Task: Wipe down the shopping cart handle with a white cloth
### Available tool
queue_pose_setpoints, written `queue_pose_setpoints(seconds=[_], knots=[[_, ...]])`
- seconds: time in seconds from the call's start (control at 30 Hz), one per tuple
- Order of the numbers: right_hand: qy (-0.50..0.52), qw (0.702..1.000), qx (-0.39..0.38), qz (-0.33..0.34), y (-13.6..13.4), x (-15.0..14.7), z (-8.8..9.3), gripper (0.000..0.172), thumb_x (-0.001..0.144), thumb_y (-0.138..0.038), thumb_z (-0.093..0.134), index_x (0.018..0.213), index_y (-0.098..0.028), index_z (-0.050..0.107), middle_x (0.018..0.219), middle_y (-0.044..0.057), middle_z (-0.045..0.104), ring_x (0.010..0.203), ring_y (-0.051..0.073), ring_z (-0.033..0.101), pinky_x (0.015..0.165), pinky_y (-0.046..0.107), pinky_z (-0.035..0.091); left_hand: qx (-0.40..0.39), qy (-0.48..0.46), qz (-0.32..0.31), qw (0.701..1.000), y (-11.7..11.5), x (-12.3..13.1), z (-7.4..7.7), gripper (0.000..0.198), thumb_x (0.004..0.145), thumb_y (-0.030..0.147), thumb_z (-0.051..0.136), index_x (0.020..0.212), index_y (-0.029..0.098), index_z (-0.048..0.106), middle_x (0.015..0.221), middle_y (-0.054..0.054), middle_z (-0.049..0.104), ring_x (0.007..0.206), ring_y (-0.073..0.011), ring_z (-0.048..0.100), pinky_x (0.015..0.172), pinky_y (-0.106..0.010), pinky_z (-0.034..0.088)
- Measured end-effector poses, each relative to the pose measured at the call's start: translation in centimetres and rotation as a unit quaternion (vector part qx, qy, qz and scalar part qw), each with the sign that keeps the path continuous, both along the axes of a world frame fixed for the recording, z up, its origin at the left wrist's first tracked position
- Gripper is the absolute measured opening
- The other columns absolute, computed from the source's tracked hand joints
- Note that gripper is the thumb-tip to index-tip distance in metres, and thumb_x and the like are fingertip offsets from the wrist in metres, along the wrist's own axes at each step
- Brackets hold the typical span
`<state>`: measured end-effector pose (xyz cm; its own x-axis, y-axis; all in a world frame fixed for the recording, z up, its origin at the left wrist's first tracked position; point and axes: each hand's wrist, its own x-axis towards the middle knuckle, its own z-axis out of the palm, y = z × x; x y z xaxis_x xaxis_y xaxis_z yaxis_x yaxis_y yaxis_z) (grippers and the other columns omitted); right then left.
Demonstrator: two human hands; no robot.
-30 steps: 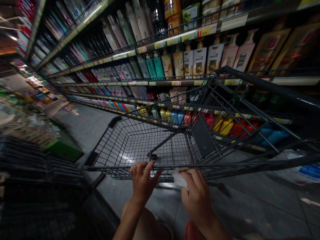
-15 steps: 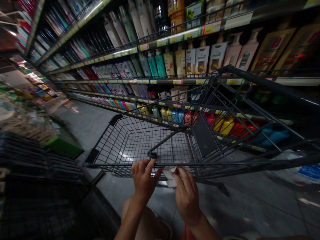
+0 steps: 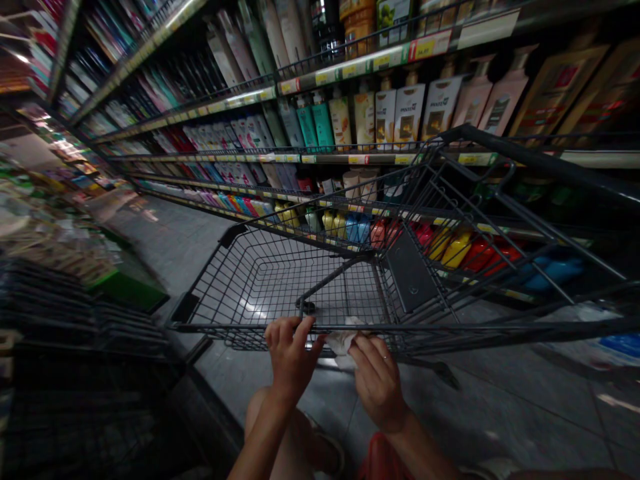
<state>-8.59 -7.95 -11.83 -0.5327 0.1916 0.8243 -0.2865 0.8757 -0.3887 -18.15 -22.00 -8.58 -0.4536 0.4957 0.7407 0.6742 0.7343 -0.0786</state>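
Note:
A dark metal shopping cart [image 3: 310, 267] stands sideways in front of me, its wire basket holding no goods. My left hand [image 3: 293, 353] is closed over the near top rail of the basket, fingers curled around the bar. Just to its right, my right hand [image 3: 377, 377] pinches a crumpled white cloth or tissue [image 3: 341, 341] against the same rail. The cloth hangs partly below the bar, and part of it shows above. My right fingertips are partly hidden behind the cloth and the rail.
Beyond the cart runs a long shelf [image 3: 350, 160] of shampoo bottles [image 3: 409, 117]. Dark crates [image 3: 50, 313] and a green-edged display [image 3: 127, 290] stand on the left. A plastic-wrapped pack with blue [image 3: 620, 350] lies at the right. Something red [image 3: 383, 459] is below my right arm.
My right hand has shifted slightly right and down along the rail, and the white cloth has changed shape. My left hand holds almost the same place on the bar.

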Motion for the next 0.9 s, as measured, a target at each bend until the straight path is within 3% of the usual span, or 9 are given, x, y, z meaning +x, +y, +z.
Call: queue_pose_setpoints(seconds=[0.3,0.57,0.73,0.9], knots=[[0.026,0.996,0.019,0.078,1.5,0.4,0.6,0.030,0.088,-0.002,0.041,0.107,-0.008,0.064,0.099,0.014,0.072,0.101,0.021,0.064,0.080,0.034,0.058,0.004,-0.004,-0.005,1.000,-0.2,-0.1,-0.2,0.022,0.081,0.037,0.063,0.096,0.021,0.060,0.085,-0.005,0.056,0.084,-0.0219,0.049,0.081,-0.037,0.038],[0.005,0.992,0.017,0.121,0.7,2.2,0.3,0.032,0.087,-0.001,0.041,0.108,-0.007,0.064,0.102,0.015,0.072,0.099,0.021,0.066,0.078,0.034,0.059,0.000,0.012,-0.006,1.000,0.0,0.0,0.0,0.024,0.084,0.039,0.061,0.096,0.018,0.059,0.083,-0.005,0.055,0.082,-0.0208,0.049,0.080,-0.036,0.039],[0.015,0.996,0.027,0.085,0.4,2.8,1.7,0.030,0.090,-0.007,0.044,0.114,-0.007,0.062,0.108,0.016,0.071,0.109,0.022,0.062,0.080,0.033,0.058,0.006,-0.029,-0.039,0.999,-0.7,0.1,1.1,0.021,0.083,0.032,0.063,0.101,0.021,0.060,0.084,-0.004,0.059,0.081,-0.0192,0.053,0.078,-0.034,0.043],[0.009,0.997,0.035,0.068,-0.5,-0.1,2.4,0.030,0.090,-0.003,0.042,0.109,-0.007,0.064,0.099,0.012,0.072,0.094,0.020,0.065,0.081,0.033,0.056,0.015,-0.093,-0.111,0.989,-1.5,0.0,2.6,0.026,0.085,0.016,0.058,0.111,0.020,0.058,0.086,-0.003,0.065,0.082,-0.0157,0.058,0.076,-0.029,0.048]])
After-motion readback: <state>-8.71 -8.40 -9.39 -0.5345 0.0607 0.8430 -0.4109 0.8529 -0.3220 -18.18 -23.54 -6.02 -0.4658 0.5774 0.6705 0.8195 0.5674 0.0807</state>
